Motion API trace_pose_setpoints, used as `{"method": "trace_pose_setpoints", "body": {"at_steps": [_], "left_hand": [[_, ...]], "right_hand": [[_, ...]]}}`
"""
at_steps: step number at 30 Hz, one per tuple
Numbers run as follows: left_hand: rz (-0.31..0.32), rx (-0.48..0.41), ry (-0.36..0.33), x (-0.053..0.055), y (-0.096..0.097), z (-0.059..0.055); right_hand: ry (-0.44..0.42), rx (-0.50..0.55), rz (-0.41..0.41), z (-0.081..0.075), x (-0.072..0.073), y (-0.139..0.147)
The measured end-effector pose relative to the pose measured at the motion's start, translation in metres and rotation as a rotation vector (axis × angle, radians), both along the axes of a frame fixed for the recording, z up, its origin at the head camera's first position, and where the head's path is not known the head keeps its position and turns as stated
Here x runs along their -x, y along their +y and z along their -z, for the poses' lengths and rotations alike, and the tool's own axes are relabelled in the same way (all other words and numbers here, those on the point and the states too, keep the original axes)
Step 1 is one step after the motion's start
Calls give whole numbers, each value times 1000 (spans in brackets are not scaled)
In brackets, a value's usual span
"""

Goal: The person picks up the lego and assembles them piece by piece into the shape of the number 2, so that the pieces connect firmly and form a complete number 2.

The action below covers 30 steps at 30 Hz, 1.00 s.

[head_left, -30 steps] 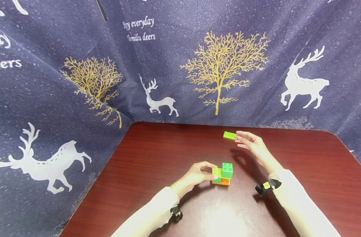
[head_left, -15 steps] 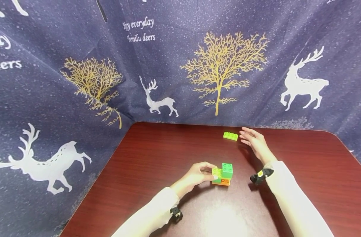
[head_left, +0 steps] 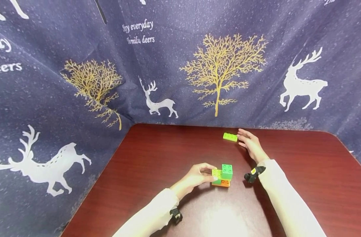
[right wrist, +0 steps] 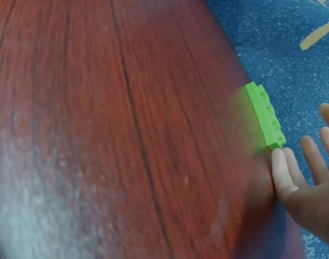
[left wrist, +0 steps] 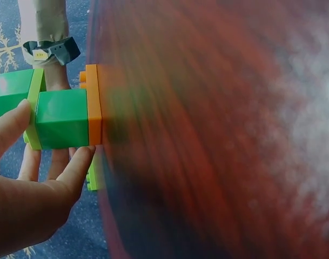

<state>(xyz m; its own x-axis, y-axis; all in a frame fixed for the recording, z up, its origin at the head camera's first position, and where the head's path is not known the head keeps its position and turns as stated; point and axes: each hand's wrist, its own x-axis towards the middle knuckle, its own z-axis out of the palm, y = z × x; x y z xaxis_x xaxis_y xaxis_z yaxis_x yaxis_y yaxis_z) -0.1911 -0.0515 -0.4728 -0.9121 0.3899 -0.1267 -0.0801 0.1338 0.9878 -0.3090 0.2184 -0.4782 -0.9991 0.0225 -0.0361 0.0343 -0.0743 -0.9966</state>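
Note:
My left hand [head_left: 195, 177] grips a small stack of toy building bricks on the table, thumb and fingers on its left side. From the bottom up, the stack has an orange plate [left wrist: 94, 105], a green brick [left wrist: 61, 118], a lime plate [head_left: 217, 173] and an offset green brick [head_left: 227, 171]. Farther back lies a loose lime studded plate [head_left: 230, 137], studs up. My right hand [head_left: 251, 144] is just right of it, fingers extended and loosely spread. In the right wrist view, a fingertip [right wrist: 277, 156] meets the plate's near end; whether it touches, I cannot tell.
The reddish-brown wooden table [head_left: 162, 148] has rounded far corners. A dark blue cloth [head_left: 180, 59] printed with deer and trees hangs behind it. Black wrist cameras [head_left: 254, 174] sit on both forearms. Glare brightens the table's front.
My right hand drew back from the lime plate to the right, leaving it lying there, then came back beside its right end. My left hand and the stack stayed put.

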Motion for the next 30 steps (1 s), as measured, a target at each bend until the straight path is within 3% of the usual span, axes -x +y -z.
{"method": "trace_pose_setpoints", "body": {"at_steps": [14,21,30], "left_hand": [[4,-31,-4,0,0,-1],[0,-33,-20,-1,0,-1],[3,-20,-10,0,0,1]], "right_hand": [[11,-328,-1,10,11,-9],[77,-516,-35,14,12,-9],[109,-655,-32,15,11,-10]]}}
